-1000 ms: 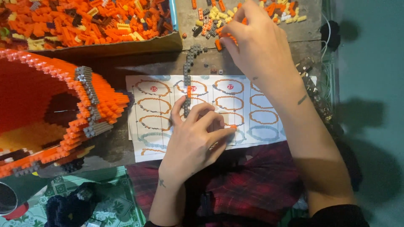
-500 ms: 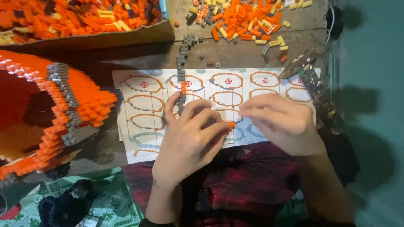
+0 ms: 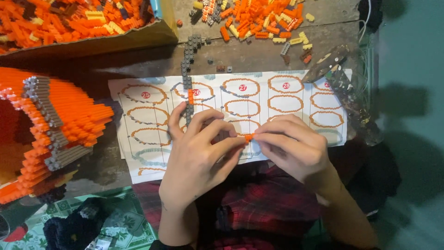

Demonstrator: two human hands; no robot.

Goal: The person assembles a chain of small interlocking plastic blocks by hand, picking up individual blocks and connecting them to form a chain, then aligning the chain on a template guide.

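Between the two hands, at the fingertips, a tiny orange brick (image 3: 249,137) is being pinched from both sides: the left hand (image 3: 199,153) is closing its thumb and forefinger on one end, and the right hand (image 3: 293,148) is gripping the other end with its fingers curled narrow. Both hands are hovering low over a white instruction sheet (image 3: 286,99) printed with rows of orange and grey ovals, lying flat on the counter (image 3: 259,53). Just beyond the left hand's fingers, a thin grey strip of bricks (image 3: 187,78) with one orange piece in it is running away from the person across the sheet. Further beyond the right hand, a loose heap of orange and yellow bricks (image 3: 263,21) is lying on the counter. Beyond the left hand, a cardboard box of bricks (image 3: 83,23) is sitting, and out to that hand's left side a large orange brick model (image 3: 51,129) with grey bands is standing.
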